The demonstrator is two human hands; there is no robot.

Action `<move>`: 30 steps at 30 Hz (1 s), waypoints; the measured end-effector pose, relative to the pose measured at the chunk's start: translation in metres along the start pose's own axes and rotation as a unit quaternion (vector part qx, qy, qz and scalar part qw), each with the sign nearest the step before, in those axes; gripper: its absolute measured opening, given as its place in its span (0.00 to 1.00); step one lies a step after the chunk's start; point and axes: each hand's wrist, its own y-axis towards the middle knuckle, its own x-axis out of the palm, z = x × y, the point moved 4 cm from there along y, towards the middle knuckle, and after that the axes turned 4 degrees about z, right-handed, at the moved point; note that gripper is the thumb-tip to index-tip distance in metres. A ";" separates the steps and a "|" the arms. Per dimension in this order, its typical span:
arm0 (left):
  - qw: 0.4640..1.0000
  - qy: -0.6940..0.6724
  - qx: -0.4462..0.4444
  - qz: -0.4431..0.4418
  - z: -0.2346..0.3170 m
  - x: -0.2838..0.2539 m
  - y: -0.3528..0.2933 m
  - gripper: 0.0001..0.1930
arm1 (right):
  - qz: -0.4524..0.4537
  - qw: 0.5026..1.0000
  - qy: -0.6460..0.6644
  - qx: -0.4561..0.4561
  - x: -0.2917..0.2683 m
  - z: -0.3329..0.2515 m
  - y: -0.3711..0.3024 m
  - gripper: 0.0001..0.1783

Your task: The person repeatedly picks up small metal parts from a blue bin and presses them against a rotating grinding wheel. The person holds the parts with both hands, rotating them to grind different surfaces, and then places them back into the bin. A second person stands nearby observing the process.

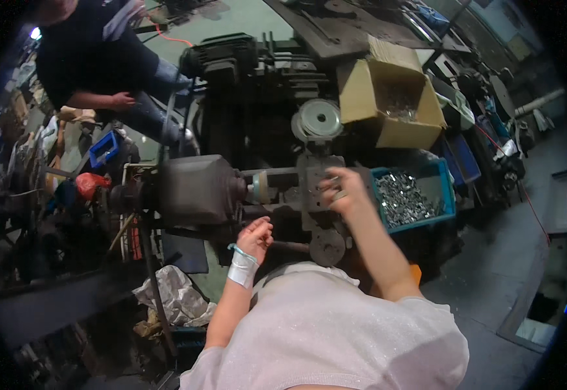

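Note:
In front of me is a dark, lathe-like machine with a grey rounded housing [196,190] on its left. A pale, brass-toned round part [261,187] sits at the spindle end. My left hand [256,239], with a white band at the wrist, hovers just below the spindle; its fingers are curled together, and anything in them is hidden. Over the machine's slide [316,179] my right hand [344,191] is bent and somewhat blurred. Something small and light shows at its fingers, too unclear to name. Right of that hand stands a teal bin [449,188] of small shiny metal parts [403,198].
An open cardboard box [358,97] with small parts stands behind the bin. A metal handwheel [320,118] rises at the machine's far side. Another person [95,58] stands at the far left. Crumpled white sacking [174,296] lies at lower left, and a blue crate [104,149] farther back.

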 end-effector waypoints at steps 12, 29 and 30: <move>0.994 -0.099 -0.047 -0.029 -0.011 -0.009 -0.002 0.11 | 0.255 0.863 -0.170 -0.402 -0.044 -0.322 0.059 0.40; 0.997 -0.059 0.036 -0.028 -0.018 0.019 0.004 0.11 | -0.214 0.678 -0.596 -0.374 0.012 0.105 -0.031 0.07; 0.998 -0.049 0.042 -0.025 -0.017 0.020 0.003 0.11 | -0.207 0.694 -0.575 -0.381 0.009 0.108 -0.027 0.07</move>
